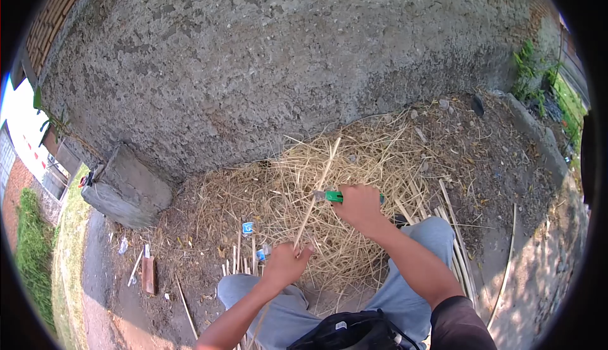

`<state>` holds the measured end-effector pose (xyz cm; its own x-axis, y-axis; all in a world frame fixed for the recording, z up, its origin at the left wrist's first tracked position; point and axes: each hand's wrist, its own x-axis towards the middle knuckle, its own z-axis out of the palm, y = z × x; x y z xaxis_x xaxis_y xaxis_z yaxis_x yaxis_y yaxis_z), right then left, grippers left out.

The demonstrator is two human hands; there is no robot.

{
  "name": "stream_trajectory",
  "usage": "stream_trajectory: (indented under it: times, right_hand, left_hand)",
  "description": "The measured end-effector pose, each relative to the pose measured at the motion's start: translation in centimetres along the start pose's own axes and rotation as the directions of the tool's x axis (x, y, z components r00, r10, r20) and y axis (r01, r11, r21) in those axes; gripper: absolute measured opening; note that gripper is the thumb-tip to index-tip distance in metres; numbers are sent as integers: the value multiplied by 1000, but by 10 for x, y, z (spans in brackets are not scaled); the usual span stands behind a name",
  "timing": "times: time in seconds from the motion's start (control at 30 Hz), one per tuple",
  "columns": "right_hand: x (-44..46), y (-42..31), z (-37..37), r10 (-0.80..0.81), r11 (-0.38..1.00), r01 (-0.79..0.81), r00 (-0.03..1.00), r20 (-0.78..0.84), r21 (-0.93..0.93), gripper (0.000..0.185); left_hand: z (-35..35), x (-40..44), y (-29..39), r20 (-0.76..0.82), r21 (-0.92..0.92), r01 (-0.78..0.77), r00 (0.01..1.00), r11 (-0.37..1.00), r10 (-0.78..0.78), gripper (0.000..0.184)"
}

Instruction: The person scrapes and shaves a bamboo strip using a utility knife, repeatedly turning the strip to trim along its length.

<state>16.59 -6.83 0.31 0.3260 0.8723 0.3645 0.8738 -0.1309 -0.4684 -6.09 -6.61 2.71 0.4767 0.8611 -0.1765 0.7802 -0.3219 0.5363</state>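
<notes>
My left hand (286, 265) is closed around the lower end of a thin, pale bamboo strip (327, 167), which slants up and away over the pile of shavings. In my right hand (360, 208) is a green utility knife (333, 196), its fingers wrapped round the handle. The short blade points left and meets the strip around its middle. Curly pale shavings (354, 258) lie thick on the ground between my knees, below both hands.
A rough grey wall (285, 52) rises just ahead. To the left sits a concrete block (130, 188). More strips (461, 248) lie by my right knee. Two small blue-and-white packets, one a blue box (247, 228), and a brown wooden piece (149, 275) are on the left ground.
</notes>
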Motion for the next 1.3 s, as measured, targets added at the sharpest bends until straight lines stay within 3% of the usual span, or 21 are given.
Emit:
stream_trajectory:
  times: [0.1,0.17,0.23,0.4,0.5,0.67,0.73,1.03,1.17,1.3]
  right_hand:
    - [2,-11,-8,36,996,-31,997,65,-79,27]
    - [2,-10,0,14,989,19,974,225,-145,23]
    - [1,-12,6,22,987,17,971,237,-160,22]
    - [1,-17,16,55,980,7,952,302,-201,20]
    - [5,-2,35,136,982,-92,951,278,-167,17]
    - [-3,4,67,48,985,16,930,364,-170,19]
    - [-7,5,79,50,989,8,922,384,-148,19]
    - [-15,2,87,53,996,-13,871,488,-85,17]
    - [-18,-5,71,35,997,3,858,512,-74,16]
    - [-21,-3,70,37,996,7,878,478,-91,17]
  left_hand:
    - [9,-10,-5,22,-30,5,1000,1000,-5,45]
    - [17,-19,-6,5,-55,10,1000,998,-10,41]
    - [20,-35,4,34,-226,48,999,973,-42,30]
    - [32,-54,-7,1,-184,45,999,982,-46,25]
    - [33,-68,-17,9,-121,37,999,992,-36,24]
    - [34,-83,-36,58,-86,66,996,994,-61,24]
    - [30,-82,-36,173,-79,122,979,989,-107,28]
    - [36,-68,-37,221,-88,270,944,959,-246,36]
    - [45,-73,-52,160,-120,240,962,963,-220,40]
    - [53,-80,-58,128,-117,185,977,976,-170,31]
